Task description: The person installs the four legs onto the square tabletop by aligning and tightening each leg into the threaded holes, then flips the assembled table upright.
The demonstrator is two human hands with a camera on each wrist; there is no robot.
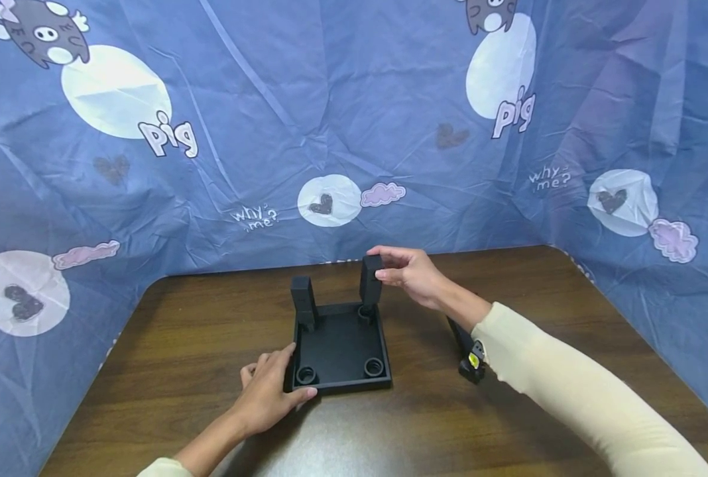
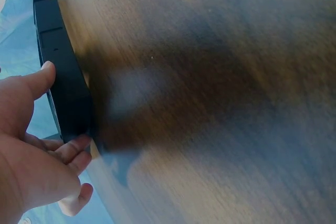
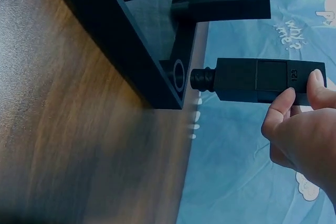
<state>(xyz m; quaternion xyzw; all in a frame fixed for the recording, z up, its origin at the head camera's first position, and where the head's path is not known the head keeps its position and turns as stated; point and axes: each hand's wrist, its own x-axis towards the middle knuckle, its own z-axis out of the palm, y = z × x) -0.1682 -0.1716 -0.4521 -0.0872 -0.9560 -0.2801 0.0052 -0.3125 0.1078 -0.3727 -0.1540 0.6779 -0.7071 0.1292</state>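
Right hand point(image 1: 410, 275), nearer, pinches leg point(image 3: 241, 80) upright by top; threaded end point(image 3: 201, 80) just above far-right socket point(image 3: 179, 76) of base point(image 1: 354, 385); left hand point(image 1: 266, 394), thumb spread, holds base's near-left corner

head — above, forward-down | wrists — close, sideways | all share: black tray point(image 1: 343, 346)

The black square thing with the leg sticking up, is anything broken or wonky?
Nothing stands out: the black base sits on the table, one leg stands at a corner, and the right hand holds another leg just off a socket, no cracks showing.
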